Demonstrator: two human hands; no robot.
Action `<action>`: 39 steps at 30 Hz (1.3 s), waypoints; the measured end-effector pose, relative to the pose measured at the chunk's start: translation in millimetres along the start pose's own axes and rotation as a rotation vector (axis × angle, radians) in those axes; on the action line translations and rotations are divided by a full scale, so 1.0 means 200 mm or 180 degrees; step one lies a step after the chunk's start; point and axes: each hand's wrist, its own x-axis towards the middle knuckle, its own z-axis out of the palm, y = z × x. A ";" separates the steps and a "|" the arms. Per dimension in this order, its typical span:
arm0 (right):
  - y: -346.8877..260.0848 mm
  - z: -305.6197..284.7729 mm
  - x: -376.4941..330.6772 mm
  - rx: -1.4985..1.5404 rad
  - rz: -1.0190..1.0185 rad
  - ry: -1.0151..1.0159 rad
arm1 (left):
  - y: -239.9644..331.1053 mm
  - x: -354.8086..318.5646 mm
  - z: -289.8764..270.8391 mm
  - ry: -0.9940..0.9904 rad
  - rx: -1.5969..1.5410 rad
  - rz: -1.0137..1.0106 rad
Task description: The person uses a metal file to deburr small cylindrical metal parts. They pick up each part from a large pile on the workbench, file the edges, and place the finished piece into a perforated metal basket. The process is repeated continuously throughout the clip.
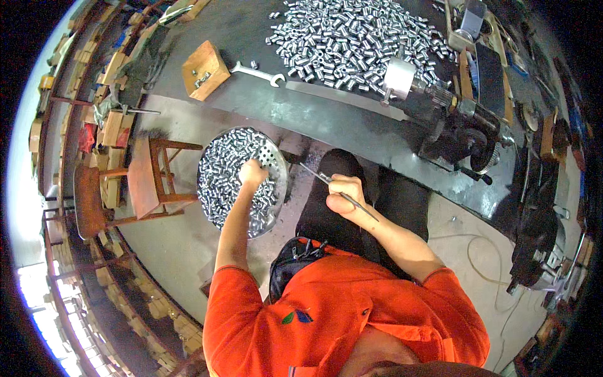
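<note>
- Many metal cylinders (229, 182) fill a tray (281, 171) under the left hand (252, 173).
- It curls downward; any grip is hidden, impossible to tell.
- Right hand (344, 193), right of the tray, clasps a partly covered slender tool (323, 177).

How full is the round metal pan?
The pan is partly full: small metal cylinders cover most of it, while bare perforated metal shows beside the left hand.
</note>
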 end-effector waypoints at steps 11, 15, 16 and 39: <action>-0.03 0.02 0.00 -0.0057 0.0043 -0.0319 | 0.50 -0.54 -0.36 -0.2023 -0.5556 0.0076; -0.03 0.01 0.00 -0.0001 0.0110 -0.0329 | 0.56 -0.57 -0.34 -0.2089 -0.5713 -0.0175; -0.02 0.01 0.00 -0.0035 0.0136 -0.0374 | 0.56 -0.57 -0.34 -0.2054 -0.5626 -0.0013; -0.05 -0.03 0.02 0.0405 0.0176 -0.0095 | 0.63 -0.58 -0.50 -0.1098 -0.3681 0.1375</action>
